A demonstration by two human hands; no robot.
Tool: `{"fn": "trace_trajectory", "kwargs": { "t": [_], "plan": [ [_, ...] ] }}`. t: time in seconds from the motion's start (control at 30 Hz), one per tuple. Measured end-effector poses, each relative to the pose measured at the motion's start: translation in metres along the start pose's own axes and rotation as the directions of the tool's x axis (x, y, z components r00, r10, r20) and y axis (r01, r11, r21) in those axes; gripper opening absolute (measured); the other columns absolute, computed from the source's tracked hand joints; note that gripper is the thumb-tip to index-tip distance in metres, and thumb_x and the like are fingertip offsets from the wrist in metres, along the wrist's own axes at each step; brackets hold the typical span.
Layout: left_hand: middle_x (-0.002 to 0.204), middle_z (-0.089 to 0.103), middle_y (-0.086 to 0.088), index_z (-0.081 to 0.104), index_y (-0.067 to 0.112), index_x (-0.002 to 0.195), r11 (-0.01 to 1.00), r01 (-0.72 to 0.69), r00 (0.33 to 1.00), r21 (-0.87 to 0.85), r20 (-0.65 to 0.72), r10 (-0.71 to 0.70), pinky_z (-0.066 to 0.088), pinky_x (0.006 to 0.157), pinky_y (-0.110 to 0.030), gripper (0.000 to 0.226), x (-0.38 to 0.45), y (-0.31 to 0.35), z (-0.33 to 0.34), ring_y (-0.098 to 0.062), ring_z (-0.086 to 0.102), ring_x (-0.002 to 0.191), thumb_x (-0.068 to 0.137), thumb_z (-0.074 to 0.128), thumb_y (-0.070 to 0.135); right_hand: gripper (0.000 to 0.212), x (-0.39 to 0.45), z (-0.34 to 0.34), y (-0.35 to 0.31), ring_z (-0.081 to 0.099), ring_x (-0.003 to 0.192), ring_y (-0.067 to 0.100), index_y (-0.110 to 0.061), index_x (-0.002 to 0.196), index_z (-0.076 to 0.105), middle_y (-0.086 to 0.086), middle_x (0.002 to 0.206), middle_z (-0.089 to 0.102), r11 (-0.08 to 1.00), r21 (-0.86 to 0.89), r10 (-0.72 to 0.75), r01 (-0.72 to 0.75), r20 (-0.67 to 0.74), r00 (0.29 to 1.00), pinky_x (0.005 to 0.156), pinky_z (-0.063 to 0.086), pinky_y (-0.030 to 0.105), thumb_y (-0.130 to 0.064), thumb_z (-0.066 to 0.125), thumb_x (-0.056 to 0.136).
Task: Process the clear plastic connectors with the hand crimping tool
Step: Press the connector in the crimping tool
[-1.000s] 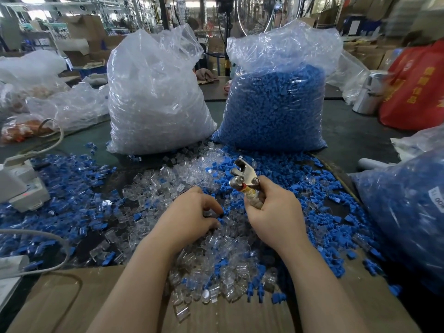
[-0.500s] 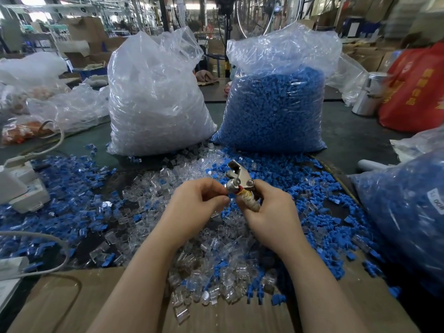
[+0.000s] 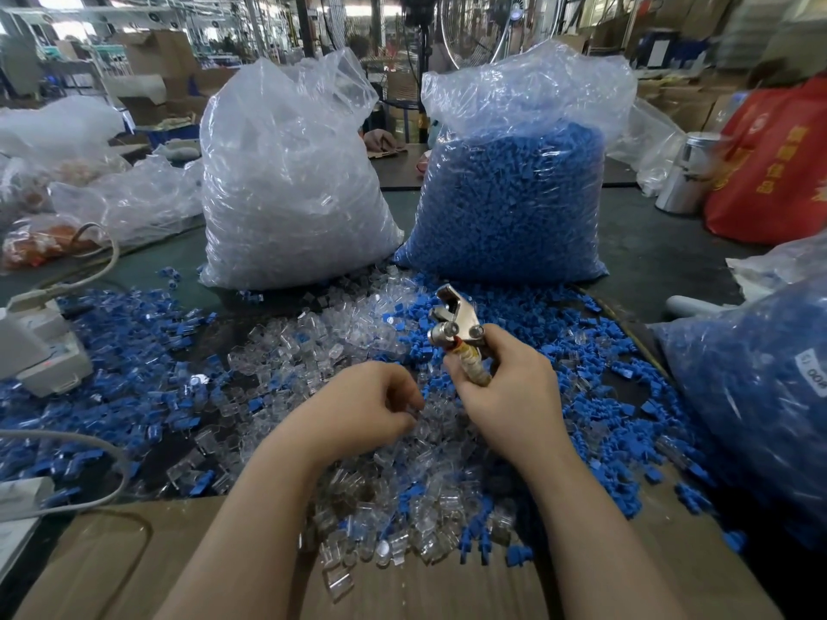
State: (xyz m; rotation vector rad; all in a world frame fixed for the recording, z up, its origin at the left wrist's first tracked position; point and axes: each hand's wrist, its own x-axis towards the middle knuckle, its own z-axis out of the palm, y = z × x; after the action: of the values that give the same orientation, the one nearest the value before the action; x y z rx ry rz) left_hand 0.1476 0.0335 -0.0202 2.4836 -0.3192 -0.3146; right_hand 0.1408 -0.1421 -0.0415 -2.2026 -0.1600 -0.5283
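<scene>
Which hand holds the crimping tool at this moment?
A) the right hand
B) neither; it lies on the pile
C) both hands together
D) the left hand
A: the right hand grips the crimping tool by its handle, metal head up, while the left hand is down at the pile of clear connectors.

At the right edge of the frame, a white label [image 3: 812,370] on the clear bag of blue parts [image 3: 752,396] shows digits, perhaps "400". Yellow characters on the red bag [image 3: 774,172], upper right, cannot be read.

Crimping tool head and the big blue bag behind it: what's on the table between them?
In the head view, loose blue pieces cover the stretch between the crimping tool, held in the right hand, and the bag of blue parts.
</scene>
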Motion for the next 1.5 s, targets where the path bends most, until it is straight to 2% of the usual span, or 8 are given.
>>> {"fn": "trace_trajectory", "kwargs": {
  "t": [0.1,0.3,0.6,0.83,1.0,1.23,1.33,1.5],
  "plan": [
    [0.080,0.067,0.016,0.067,0.033,0.081,1.000,0.006,1.000,0.023,0.025,-0.007,0.044,0.055,-0.006,0.021,0.001,0.006,0.002,0.007,0.061,0.065,0.086,0.064,0.012,0.019,0.000,0.000,0.000,0.056,0.066,0.010,-0.030,0.077,0.054,-0.013,0.065,0.058,1.000,0.006,0.004,-0.004,-0.004,1.000,0.058,0.045,0.037,-0.031,0.071,0.084],
    [0.088,0.068,0.015,0.071,0.029,0.093,0.995,0.001,0.998,0.098,0.060,-0.007,0.055,0.078,-0.020,0.011,0.002,0.005,0.005,0.000,0.063,0.082,0.083,0.072,0.027,0.015,0.000,0.001,-0.001,0.057,0.070,0.015,-0.028,0.080,0.056,-0.011,0.069,0.061,1.000,-0.006,0.011,-0.011,0.009,1.000,0.061,0.048,0.040,-0.032,0.070,0.085],
    [0.079,0.069,0.015,0.072,0.029,0.088,0.998,0.047,0.998,0.031,-0.054,-0.045,0.048,0.063,-0.012,0.007,0.005,-0.001,0.009,0.002,0.065,0.072,0.087,0.071,0.022,0.016,0.000,0.001,0.000,0.057,0.068,0.011,-0.028,0.080,0.055,-0.012,0.069,0.061,1.000,-0.024,0.007,-0.007,0.008,1.000,0.061,0.049,0.039,-0.031,0.070,0.084],
    [0.066,0.072,0.013,0.071,0.028,0.081,0.965,0.084,0.970,-0.247,-0.200,-0.136,0.051,0.057,-0.012,0.012,0.006,-0.007,0.009,0.001,0.068,0.062,0.088,0.073,0.018,0.013,0.000,0.001,-0.001,0.056,0.065,0.010,-0.025,0.081,0.060,-0.011,0.068,0.061,0.999,0.024,0.025,-0.025,-0.005,1.000,0.058,0.046,0.037,-0.032,0.069,0.086],
    [0.075,0.075,0.000,0.071,0.018,0.101,0.783,0.042,0.968,-0.620,-0.170,-0.187,0.056,0.063,-0.015,0.016,0.005,-0.003,0.003,-0.008,0.070,0.067,0.092,0.066,0.007,0.012,0.001,0.001,0.001,0.055,0.061,0.008,-0.027,0.082,0.060,-0.012,0.066,0.061,0.996,0.078,0.041,-0.041,-0.004,0.999,0.056,0.044,0.032,-0.032,0.070,0.087],
    [0.079,0.073,-0.003,0.073,0.008,0.105,0.479,-0.040,0.984,-0.877,-0.119,-0.136,0.054,0.065,-0.017,0.025,0.002,0.004,-0.003,-0.015,0.073,0.077,0.085,0.066,-0.006,0.009,0.002,0.001,0.002,0.050,0.059,0.006,-0.026,0.084,0.063,-0.022,0.068,0.060,0.971,0.229,0.068,-0.069,0.014,0.998,0.059,0.044,0.034,-0.030,0.069,0.088],
    [0.080,0.073,-0.004,0.073,0.008,0.105,0.428,-0.050,0.988,-0.902,-0.107,-0.108,0.055,0.064,-0.018,0.025,0.000,0.006,-0.004,-0.015,0.073,0.077,0.085,0.066,-0.004,0.006,0.003,0.000,0.001,0.052,0.060,0.006,-0.024,0.088,0.066,-0.017,0.067,0.061,0.959,0.273,0.068,-0.070,0.016,0.998,0.060,0.046,0.033,-0.029,0.069,0.088],
    [0.082,0.074,-0.007,0.073,0.008,0.105,0.440,-0.056,0.991,-0.896,-0.105,-0.087,0.060,0.072,-0.024,0.025,-0.002,0.010,-0.005,-0.017,0.072,0.079,0.084,0.067,-0.004,0.011,0.002,-0.002,-0.002,0.057,0.063,0.003,-0.032,0.084,0.063,-0.019,0.073,0.064,0.952,0.303,0.039,-0.048,0.036,0.999,0.057,0.043,0.016,-0.026,0.070,0.089]
  ]
}}
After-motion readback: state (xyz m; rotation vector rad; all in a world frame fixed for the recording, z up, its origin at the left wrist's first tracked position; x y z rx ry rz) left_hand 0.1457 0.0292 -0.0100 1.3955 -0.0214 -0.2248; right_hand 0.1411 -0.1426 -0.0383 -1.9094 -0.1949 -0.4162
